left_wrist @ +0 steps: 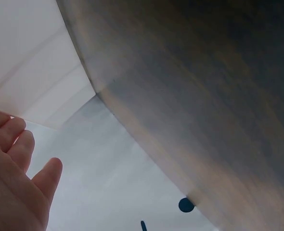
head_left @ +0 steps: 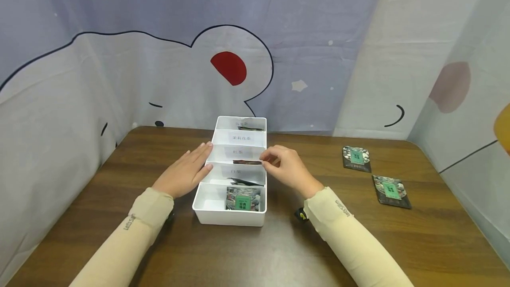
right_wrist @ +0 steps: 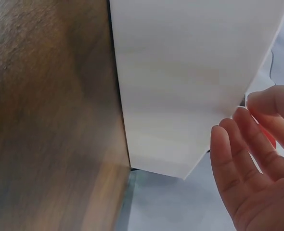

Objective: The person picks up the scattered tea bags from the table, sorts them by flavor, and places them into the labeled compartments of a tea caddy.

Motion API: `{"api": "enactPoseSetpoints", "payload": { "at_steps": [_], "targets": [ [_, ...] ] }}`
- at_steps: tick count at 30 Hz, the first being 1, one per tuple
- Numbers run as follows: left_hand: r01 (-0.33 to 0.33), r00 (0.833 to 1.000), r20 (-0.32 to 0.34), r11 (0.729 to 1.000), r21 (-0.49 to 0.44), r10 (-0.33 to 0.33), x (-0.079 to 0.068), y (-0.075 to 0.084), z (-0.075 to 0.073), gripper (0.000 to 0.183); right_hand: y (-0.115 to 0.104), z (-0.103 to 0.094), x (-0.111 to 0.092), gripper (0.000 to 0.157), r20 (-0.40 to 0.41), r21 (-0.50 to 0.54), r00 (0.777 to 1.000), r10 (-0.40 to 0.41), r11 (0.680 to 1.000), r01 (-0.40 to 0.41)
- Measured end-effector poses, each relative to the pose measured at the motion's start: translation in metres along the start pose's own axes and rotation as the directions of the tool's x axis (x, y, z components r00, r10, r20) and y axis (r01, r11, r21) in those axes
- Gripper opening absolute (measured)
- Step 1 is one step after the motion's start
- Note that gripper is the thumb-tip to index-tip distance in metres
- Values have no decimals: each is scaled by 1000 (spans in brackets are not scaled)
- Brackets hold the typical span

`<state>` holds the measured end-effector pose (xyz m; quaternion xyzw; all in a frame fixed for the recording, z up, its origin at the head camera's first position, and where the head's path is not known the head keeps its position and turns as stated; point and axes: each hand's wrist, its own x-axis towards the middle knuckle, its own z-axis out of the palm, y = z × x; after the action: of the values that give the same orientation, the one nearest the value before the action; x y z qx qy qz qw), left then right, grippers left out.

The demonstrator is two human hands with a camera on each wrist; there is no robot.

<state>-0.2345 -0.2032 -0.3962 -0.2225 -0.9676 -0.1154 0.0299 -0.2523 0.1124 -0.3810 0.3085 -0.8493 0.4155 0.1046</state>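
Observation:
A long white divided box (head_left: 229, 218) stands on the table, its compartments labelled in Chinese characters. My left hand (head_left: 185, 172) lies along its left rim, fingers straight; the left wrist view has those fingers (left_wrist: 21, 149) at the box's upper edge. At the right rim my right hand (head_left: 288, 167) pinches, between thumb and index finger, the end of a reddish-brown tea packet (head_left: 245, 162) in the middle compartment. Most of that packet is hidden down in the slot. Dark packets (head_left: 245, 182) lean in the compartment before it, and a green-labelled tea packet (head_left: 243, 199) lies in the front one.
Two dark tea packets with green labels, one farther back (head_left: 356, 158) and one nearer (head_left: 391, 191), lie on the wooden table (head_left: 311, 251) to the right. Another packet (head_left: 251, 128) shows in the rearmost compartment. A patterned curtain (head_left: 311, 56) hangs behind the table.

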Motion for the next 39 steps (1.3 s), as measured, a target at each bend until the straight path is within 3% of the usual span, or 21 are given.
{"api": "enactPoseSetpoints", "payload": {
  "at_steps": [8, 19, 26, 32, 39],
  "targets": [
    [-8, 1000, -16, 1000, 3, 8, 0, 0, 0, 68, 7, -17, -7, 11, -28, -43, 999, 44, 998, -45],
    [-4, 1000, -3, 1000, 4, 4, -1, 0, -1, 68, 45, -56, -23, 10, -97, -136, 983, 159, 976, -171],
    [-3, 1000, -2, 1000, 1, 3, -2, 0, -2, 68, 75, -82, -33, 14, -142, -167, 948, 283, 938, -305],
    [-9, 1000, -8, 1000, 2, 9, -1, -1, -1, 68, 97, -96, -39, 18, -194, -197, 926, 324, 912, -360],
    [-10, 1000, -16, 1000, 5, 10, -1, -1, 1, 68, 115, -113, -46, 29, -273, -247, 882, 385, 858, -451]
  ]
}}
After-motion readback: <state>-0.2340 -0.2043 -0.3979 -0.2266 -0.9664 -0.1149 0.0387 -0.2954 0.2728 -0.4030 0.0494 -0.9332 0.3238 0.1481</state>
